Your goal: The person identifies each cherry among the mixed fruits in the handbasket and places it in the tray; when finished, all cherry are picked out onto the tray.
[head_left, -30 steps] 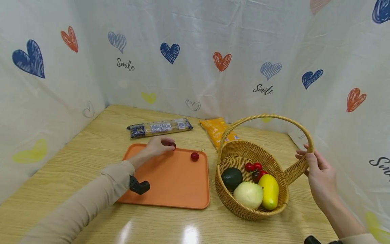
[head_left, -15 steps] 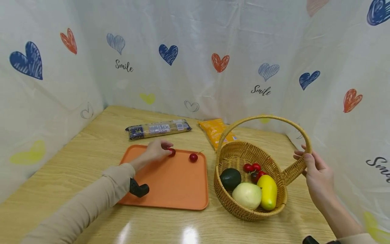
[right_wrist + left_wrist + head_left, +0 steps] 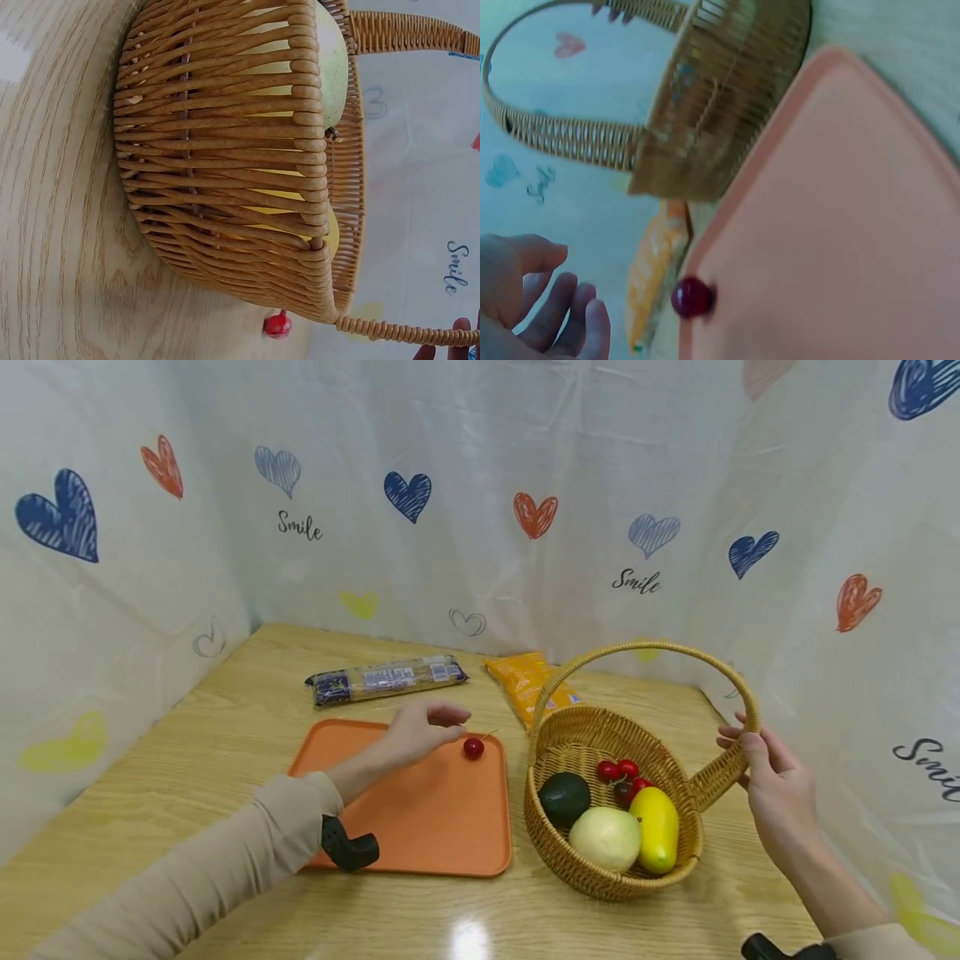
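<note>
My left hand (image 3: 420, 732) is over the orange tray (image 3: 442, 827), its fingertips just above a red cherry (image 3: 473, 747) with a stem. In the left wrist view, the fingers are loosely bent and apart, with nothing visible between them; that cherry (image 3: 692, 298) lies at the tray's edge. At the right, my right hand (image 3: 780, 785) grips the wicker basket (image 3: 577, 868) by its arched handle (image 3: 723, 781). Inside the basket are a dark green avocado-like fruit (image 3: 564, 799), a pale round fruit (image 3: 606, 839), a yellow oblong fruit (image 3: 656, 831) and several cherries (image 3: 627, 768).
A long clear pack with blue ends (image 3: 387, 680) lies behind the tray. Beside it, an orange packet (image 3: 528, 681) is partly covered by the basket's handle. The right wrist view shows a small red thing (image 3: 277, 325) on the table beyond the basket. A patterned curtain (image 3: 465, 560) backs the table.
My left hand held a cherry over the tray's far edge and lowered it. It has since moved right; that cherry is out of sight. The right hand still holds the handle.
</note>
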Tool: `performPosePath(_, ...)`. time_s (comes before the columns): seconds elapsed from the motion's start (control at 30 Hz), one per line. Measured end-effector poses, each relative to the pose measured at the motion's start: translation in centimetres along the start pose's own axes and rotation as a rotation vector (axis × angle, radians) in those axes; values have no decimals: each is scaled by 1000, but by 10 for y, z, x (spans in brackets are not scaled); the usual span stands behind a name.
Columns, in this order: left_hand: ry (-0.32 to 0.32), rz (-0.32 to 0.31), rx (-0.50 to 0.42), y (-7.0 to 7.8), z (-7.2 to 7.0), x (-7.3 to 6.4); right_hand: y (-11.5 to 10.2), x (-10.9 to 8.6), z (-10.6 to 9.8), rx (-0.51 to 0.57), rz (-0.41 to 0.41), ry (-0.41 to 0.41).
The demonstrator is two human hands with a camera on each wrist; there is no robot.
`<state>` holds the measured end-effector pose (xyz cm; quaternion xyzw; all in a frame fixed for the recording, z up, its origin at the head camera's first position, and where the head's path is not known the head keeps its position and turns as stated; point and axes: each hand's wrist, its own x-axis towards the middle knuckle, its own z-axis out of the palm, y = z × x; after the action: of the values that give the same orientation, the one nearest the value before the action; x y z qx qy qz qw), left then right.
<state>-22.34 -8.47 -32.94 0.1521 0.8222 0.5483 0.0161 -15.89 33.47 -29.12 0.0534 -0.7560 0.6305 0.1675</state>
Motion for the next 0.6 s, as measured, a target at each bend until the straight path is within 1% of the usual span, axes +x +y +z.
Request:
performPosePath(0.07, -43, 12, -53, 7, 9, -3, 0, 0, 0, 5, 0, 1)
performPosePath(0.17, -112, 47, -103, 19, 23, -9, 0, 0, 1, 4, -1, -1)
performPosePath(0.3, -175, 117, -111, 37, 47, -12, 0, 1, 0, 0, -6, -5)
performPosePath(0.33, -186, 123, -112, 41, 53, -12, 0, 1, 0, 1, -8, -4)
performPosePath(0.47, -230, 129, -100, 59, 78, -6, 1, 0, 0, 14, -11, 2)
performPosePath(0.6, -240, 147, -69, 76, 102, 6, 3, -1, 1, 16, -18, 8)
